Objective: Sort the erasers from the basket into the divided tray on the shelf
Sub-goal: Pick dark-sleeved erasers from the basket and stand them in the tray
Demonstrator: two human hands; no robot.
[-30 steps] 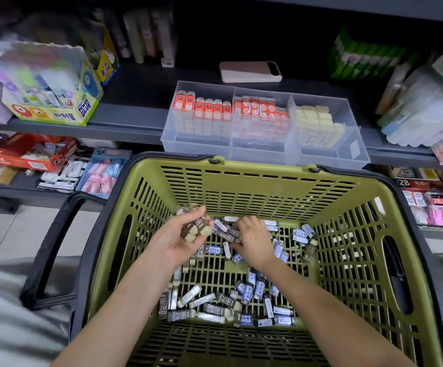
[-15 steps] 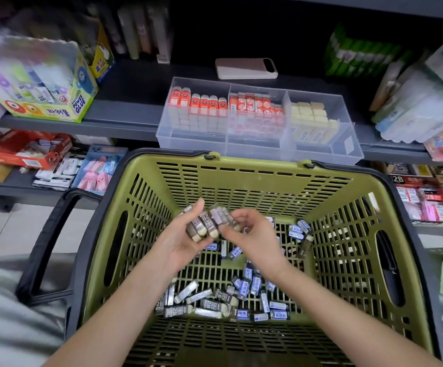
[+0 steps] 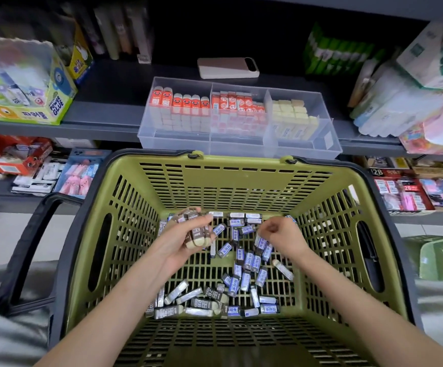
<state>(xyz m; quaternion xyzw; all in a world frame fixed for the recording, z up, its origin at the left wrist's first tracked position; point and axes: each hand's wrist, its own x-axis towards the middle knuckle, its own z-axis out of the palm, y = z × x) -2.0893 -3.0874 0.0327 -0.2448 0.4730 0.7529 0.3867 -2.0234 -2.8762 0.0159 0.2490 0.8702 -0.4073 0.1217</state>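
A green basket (image 3: 241, 178) in front of me holds several loose erasers (image 3: 244, 276) in blue and dark brown sleeves. My left hand (image 3: 180, 242) grips a bundle of brown-sleeved erasers (image 3: 196, 231) above the basket floor. My right hand (image 3: 281, 237) hovers to the right of it with curled fingers and nothing visible in them. A clear divided tray (image 3: 241, 147) stands on the shelf just behind the basket. Its left two compartments hold red-sleeved erasers (image 3: 183, 107), and the right one holds pale yellow erasers (image 3: 291, 115).
A pink phone (image 3: 228, 67) lies on the shelf behind the tray. A glue box (image 3: 27, 88) stands to the left and wrapped packs (image 3: 405, 102) to the right. Lower shelves carry more stationery. The basket's black handle (image 3: 27, 250) hangs at the left.
My hands have drawn apart. The right hand left the bundle and moved right, its fingers curled. The left hand keeps the brown erasers, now closed round them.
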